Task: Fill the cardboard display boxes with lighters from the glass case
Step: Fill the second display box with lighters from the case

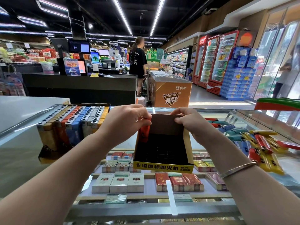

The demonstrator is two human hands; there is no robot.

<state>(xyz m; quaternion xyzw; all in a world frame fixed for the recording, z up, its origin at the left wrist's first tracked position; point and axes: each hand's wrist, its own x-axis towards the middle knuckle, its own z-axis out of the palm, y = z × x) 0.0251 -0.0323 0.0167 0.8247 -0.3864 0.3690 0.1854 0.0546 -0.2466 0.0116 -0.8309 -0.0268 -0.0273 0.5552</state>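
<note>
Box (164, 143) nearly empty: left hand (125, 122) puts in one orange lighter (145, 133), right hand (186, 121) pinches its back flap; loose lighters (259, 143) wait at three o'clock.

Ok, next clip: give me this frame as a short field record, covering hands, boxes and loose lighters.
left hand: holds an orange lighter at the box's left wall
right hand: pinches the back flap of the empty display box
full display box: left on the glass case, rows filled
loose lighters: scattered at right, yellow, red, blue, teal
under glass: cigarette packs
</note>
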